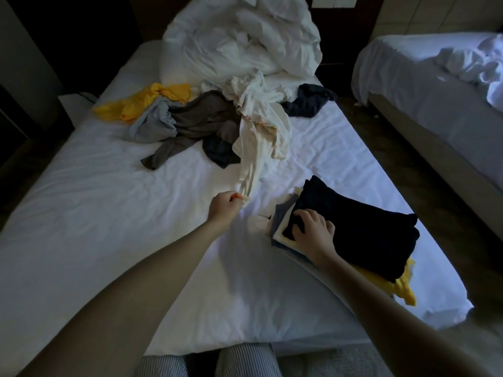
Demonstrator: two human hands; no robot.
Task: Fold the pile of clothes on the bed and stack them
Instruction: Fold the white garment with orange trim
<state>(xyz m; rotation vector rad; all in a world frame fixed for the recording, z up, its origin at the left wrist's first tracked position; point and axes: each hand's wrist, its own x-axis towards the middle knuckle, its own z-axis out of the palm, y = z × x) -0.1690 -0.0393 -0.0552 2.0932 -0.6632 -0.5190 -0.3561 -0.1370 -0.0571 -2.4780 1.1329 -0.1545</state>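
Stack [351,229] layers mostly hidden under navy top piece, right hand [313,227] flat and spread on it, left hand [224,206] pinching cream garment [261,126] stretching away beyond it.

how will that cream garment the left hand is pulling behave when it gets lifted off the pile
Probably floppy: the cream garment already hangs in a limp, stretched strip from the unfolded pile to the left hand. It looks thin and light. It may drag the dark pieces under it, since it lies draped over them.
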